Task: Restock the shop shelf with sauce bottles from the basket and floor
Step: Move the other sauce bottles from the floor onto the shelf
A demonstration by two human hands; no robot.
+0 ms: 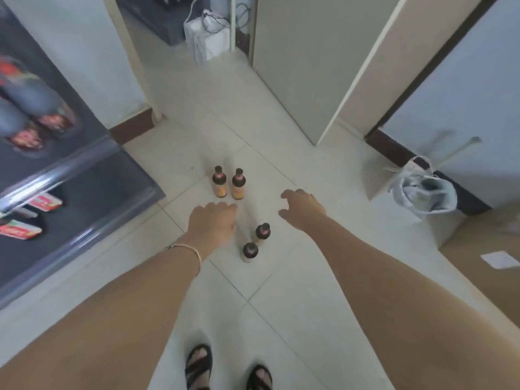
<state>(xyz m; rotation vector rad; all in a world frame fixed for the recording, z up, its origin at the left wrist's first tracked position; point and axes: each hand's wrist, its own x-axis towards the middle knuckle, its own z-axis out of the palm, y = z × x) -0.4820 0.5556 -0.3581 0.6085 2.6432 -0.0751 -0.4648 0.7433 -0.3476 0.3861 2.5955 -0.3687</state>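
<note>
Several dark-capped sauce bottles stand upright on the pale tiled floor. One pair (229, 183) with orange labels stands farther off. A nearer pair (255, 243) stands just below and between my hands. My left hand (212, 222) hovers over the floor just left of the nearer pair, fingers curled loosely and holding nothing. My right hand (302, 209) reaches out to the right of the bottles, fingers spread and empty. Neither hand touches a bottle. The grey shelf unit (70, 175) runs along the left with a few packets on it.
A white paper bag (206, 38) sits in the doorway ahead. A grey bag (425, 192) rests by the right wall beside a brown cardboard box (484, 249). My sandalled feet (228, 370) are at the bottom. A cream partition (295, 66) stands ahead on the right.
</note>
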